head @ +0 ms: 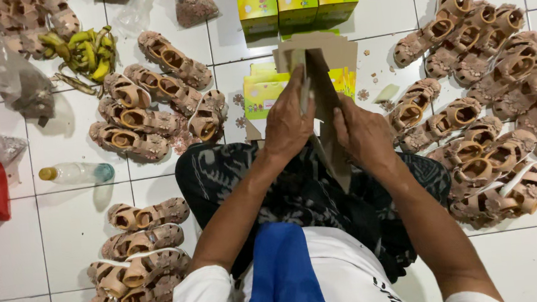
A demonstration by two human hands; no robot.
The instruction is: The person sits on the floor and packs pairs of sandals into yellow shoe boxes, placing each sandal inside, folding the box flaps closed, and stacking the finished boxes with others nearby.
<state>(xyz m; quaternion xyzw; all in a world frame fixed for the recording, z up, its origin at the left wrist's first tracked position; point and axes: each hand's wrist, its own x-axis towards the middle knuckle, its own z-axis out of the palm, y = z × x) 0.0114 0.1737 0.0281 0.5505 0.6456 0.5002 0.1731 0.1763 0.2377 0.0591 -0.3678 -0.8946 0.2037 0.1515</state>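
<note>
Both grips closed on flat cardboard box blank point(323, 95), left hand point(288, 120) and right hand point(363, 134) pinching opposite sides above lap, upright for folding; pink sandals point(144, 116) piled within reach on tiled floor point(8, 254).

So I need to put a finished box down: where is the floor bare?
Bare tile lies left of the left hand, between the plastic bottle and the lower sandal pile, and at the lower right corner. The sandals right of the right hand are crowded.
</note>
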